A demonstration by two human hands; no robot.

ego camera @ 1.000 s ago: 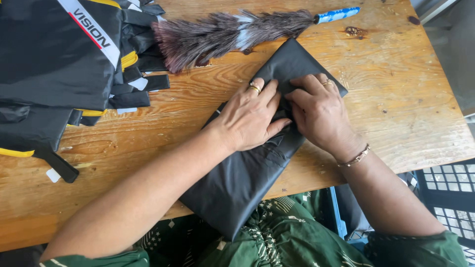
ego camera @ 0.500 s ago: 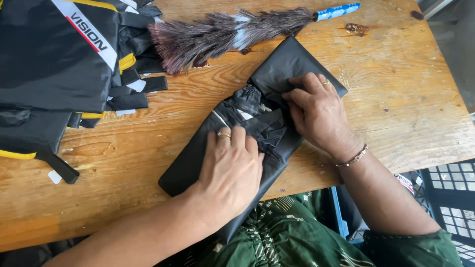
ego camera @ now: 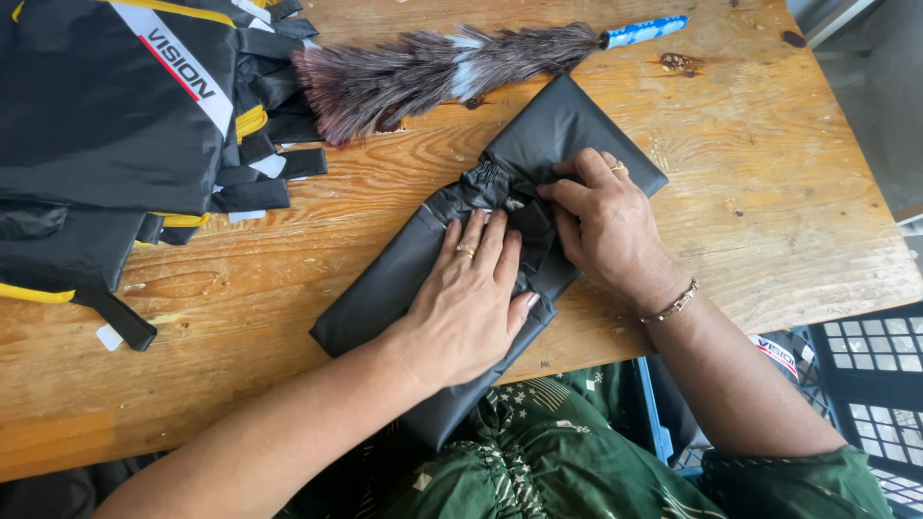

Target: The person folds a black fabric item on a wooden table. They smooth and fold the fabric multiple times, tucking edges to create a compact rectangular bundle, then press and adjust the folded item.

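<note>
Head view is looking straight down on a wooden table [ego camera: 750, 192], and both hands are working on a long black fabric piece [ego camera: 385, 288] lying diagonally across it, one end up near the middle of the table, the other hanging over the near edge toward the person's green patterned lap [ego camera: 538, 461].

Left hand [ego camera: 466, 303] is lying flat on the middle of the fabric, palm down, fingers stretched out and close together, pressing the cloth against the wood; it is gripping nothing. A ring is showing on one finger.

Right hand [ego camera: 606, 226] is sitting just beside it, further up the fabric, fingers curled and pinching a gathered, crumpled bit of the black cloth at the bunched section. A ring is on this hand too, and a thin bracelet [ego camera: 670, 306] is circling the wrist. The two hands are almost touching at the fingertips.

Above the fabric a feather duster [ego camera: 433, 72] is lying across the table, its blue handle [ego camera: 642, 32] pointing right, its feathers just reaching the upper end of the cloth. Over on the left a pile of black bags [ego camera: 106, 135] with yellow trim and white strips is spreading over the table corner, well apart from the hands. Down at the right, a dark plastic crate [ego camera: 870, 370] is showing beside the person's arm.
</note>
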